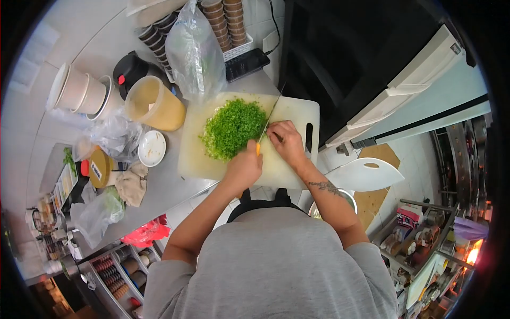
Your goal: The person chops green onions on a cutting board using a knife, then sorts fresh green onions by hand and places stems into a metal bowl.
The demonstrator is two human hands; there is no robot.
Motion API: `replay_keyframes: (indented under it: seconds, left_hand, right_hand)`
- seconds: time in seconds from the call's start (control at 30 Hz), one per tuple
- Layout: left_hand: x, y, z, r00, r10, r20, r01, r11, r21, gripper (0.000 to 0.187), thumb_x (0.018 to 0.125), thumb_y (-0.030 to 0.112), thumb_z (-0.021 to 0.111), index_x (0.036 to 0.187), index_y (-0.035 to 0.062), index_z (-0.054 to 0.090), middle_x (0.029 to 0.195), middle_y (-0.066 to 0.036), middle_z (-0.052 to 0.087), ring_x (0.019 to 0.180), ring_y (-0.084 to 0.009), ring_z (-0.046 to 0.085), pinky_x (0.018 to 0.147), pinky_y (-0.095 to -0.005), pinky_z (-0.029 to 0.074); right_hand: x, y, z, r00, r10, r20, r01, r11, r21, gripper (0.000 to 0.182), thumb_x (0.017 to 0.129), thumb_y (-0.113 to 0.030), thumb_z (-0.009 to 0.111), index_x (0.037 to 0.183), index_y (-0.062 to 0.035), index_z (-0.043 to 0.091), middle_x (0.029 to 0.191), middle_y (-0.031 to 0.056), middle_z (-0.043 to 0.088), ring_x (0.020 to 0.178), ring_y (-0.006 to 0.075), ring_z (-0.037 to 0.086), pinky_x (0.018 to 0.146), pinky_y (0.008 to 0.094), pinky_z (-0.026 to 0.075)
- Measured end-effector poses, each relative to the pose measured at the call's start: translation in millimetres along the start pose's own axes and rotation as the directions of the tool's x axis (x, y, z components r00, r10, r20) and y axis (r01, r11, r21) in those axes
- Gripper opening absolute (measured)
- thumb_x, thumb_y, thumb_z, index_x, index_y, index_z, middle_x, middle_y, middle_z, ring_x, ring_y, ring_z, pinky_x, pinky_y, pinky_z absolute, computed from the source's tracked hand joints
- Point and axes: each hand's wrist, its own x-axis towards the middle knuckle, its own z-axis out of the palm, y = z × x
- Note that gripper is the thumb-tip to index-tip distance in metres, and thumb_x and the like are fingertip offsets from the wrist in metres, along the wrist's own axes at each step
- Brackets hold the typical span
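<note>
My left hand point(245, 166) is closed around the yellow handle of a knife point(272, 112), whose thin blade points up and away over the cutting board. Curled fingers of my right hand point(287, 142) touch the side of the blade near the handle; exactly how they grip it is hard to see. Just left of the blade lies a heap of finely chopped green onion point(234, 129), with paler bits along its left edge. Under it is a white cutting board point(303, 114) with a slot handle at its right end.
Left of the board stand a plastic tub point(172, 112) of yellowish contents, a small white dish point(152, 148) and a yellow-lidded jar point(100, 168). Behind are a clear plastic bag point(195, 58) and a phone point(247, 65). A dark appliance point(340, 64) borders the right side.
</note>
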Motion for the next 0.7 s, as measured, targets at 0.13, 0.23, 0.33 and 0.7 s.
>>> replay_keyframes:
  seconds: [0.13, 0.23, 0.33, 0.7]
  left_hand:
    - [14.2, 14.8, -38.5, 0.949, -0.17, 0.266, 0.256, 0.907, -0.335, 0.03, 0.095, 0.022, 0.054, 0.106, -0.0009, 0.038, 0.066, -0.019, 0.06, 0.042, -0.03, 0.057, 0.041, -0.0417, 0.046]
    - [-0.3, 7.8, -48.3, 0.955, -0.148, 0.256, 0.242, 0.889, -0.39, 0.029, 0.095, 0.022, 0.054, 0.105, -0.0006, 0.038, 0.062, -0.015, 0.058, 0.037, -0.0242, 0.054, 0.036, -0.0377, 0.044]
    - [-14.9, 8.2, -48.9, 0.967, -0.146, 0.207, 0.217, 0.901, -0.376, 0.028, 0.095, 0.021, 0.054, 0.104, 0.0001, 0.038, 0.059, -0.015, 0.057, 0.037, -0.025, 0.055, 0.036, -0.038, 0.044]
    - [-28.1, 2.9, -23.7, 0.996, -0.004, 0.095, 0.026, 0.974, -0.227, 0.027, 0.095, 0.019, 0.053, 0.103, -0.0022, 0.038, 0.059, -0.019, 0.057, 0.039, -0.0285, 0.057, 0.036, -0.0399, 0.045]
  right_hand:
    - [2.6, -2.5, -4.5, 0.997, 0.072, -0.033, -0.069, 0.993, 0.095, 0.01, 0.077, 0.0, 0.069, 0.086, -0.0016, 0.065, 0.092, 0.0098, 0.064, 0.09, 0.0307, 0.061, 0.078, 0.037, 0.051]
    - [1.6, -2.2, -12.9, 0.97, 0.234, 0.072, -0.244, 0.947, 0.211, 0.012, 0.08, 0.0, 0.067, 0.091, -0.0019, 0.063, 0.097, 0.0105, 0.063, 0.092, 0.0317, 0.06, 0.081, 0.0377, 0.05]
    - [-3.3, -1.6, -16.4, 0.983, 0.177, 0.041, -0.182, 0.967, 0.18, 0.014, 0.08, 0.0, 0.066, 0.094, -0.0025, 0.063, 0.098, 0.0113, 0.062, 0.095, 0.032, 0.059, 0.083, 0.0383, 0.049]
    - [-2.8, -0.8, -8.7, 0.998, -0.067, 0.016, 0.067, 0.998, 0.004, 0.013, 0.076, 0.001, 0.066, 0.088, -0.001, 0.063, 0.096, 0.0112, 0.063, 0.094, 0.0318, 0.058, 0.083, 0.0391, 0.049]
